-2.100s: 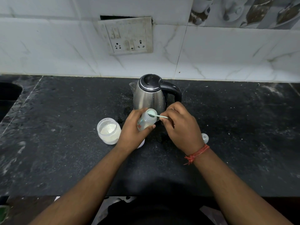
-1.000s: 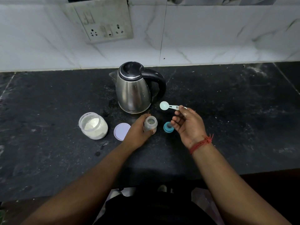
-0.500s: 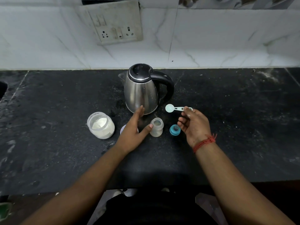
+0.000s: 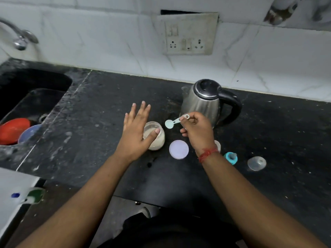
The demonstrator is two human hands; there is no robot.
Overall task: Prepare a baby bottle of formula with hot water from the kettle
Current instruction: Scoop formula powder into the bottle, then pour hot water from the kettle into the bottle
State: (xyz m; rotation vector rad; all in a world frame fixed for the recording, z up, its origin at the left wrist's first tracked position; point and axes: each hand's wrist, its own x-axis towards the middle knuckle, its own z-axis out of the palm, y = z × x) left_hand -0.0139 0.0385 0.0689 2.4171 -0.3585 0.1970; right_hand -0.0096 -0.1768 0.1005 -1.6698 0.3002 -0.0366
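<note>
Left hand (image 4: 135,133) spread open, thumb on rim of clear round jar of white powder (image 4: 155,136) | right hand (image 4: 196,130) pinches pale blue plastic scoop (image 4: 172,122) at jar's 2 o'clock | steel kettle (image 4: 203,101) beyond | baby bottle mostly hidden behind right wrist

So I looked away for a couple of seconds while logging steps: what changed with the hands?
The left hand let go of the baby bottle and moved left to the powder jar, thumb over its rim, fingers spread. The right hand took the scoop out of the bottle and keeps pinching it. The kettle stayed put.
</note>
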